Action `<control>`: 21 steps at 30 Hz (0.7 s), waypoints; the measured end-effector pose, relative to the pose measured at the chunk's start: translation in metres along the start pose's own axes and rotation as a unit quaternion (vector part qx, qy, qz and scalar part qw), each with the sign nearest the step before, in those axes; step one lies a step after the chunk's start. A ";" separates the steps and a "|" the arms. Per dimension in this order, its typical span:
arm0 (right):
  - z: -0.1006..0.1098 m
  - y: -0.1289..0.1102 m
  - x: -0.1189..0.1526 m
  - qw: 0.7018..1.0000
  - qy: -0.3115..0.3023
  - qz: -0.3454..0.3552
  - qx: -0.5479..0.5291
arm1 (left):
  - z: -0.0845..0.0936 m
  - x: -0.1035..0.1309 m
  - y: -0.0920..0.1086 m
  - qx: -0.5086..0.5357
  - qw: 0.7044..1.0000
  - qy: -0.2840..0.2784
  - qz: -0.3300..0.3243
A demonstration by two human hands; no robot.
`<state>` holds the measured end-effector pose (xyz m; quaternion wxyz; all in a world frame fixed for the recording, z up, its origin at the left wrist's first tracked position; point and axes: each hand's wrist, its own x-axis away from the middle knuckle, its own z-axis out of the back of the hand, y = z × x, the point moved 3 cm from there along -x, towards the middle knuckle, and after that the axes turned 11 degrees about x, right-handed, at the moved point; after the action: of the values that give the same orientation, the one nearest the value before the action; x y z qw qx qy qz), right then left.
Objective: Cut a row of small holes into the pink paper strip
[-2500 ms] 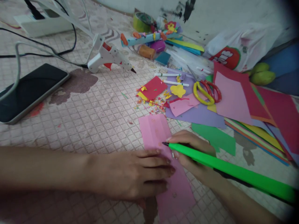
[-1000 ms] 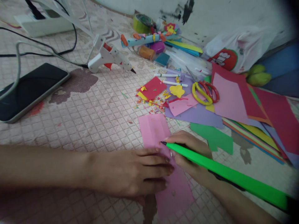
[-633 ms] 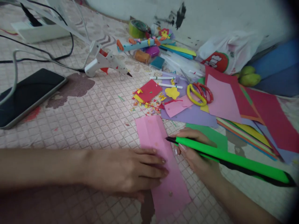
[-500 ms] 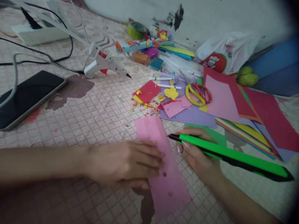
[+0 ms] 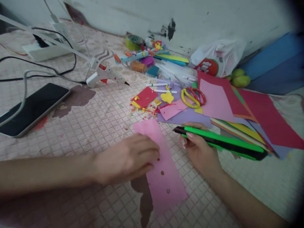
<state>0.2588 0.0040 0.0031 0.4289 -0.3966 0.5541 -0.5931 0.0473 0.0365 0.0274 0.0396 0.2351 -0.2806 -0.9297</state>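
A strip of pink paper lies lengthwise in front of me on the checked cloth, with several small dark round holes or spots in its near part. My left hand rests over its left edge, fingers loosely bent and somewhat blurred; the thumb is mostly hidden. To the right of the strip, my right hand grips a green and black box cutter between thumb and fingers. Its dark tip points left towards the paper, apart from it.
Scissors, coloured paper sheets and paper scraps lie beyond the strip. A glue gun with a cord is at the back left, near a phone and power strip. A plastic bag stands by the wall.
The left hand has drawn back a little on the strip, uncovering another dark spot. The box cutter's rear end has swung up and its tip is farther from the paper. The view has shifted slightly.
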 end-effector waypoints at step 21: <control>-0.002 -0.002 -0.003 1.000 -0.019 0.004 -0.016 | -0.048 0.001 0.060 -0.030 0.976 -0.113 -0.185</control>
<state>0.2579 0.0072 0.0050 0.4349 -0.4122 0.5572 -0.5749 0.0651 -0.0378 0.0242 -0.1582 0.1750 -0.2068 -0.9495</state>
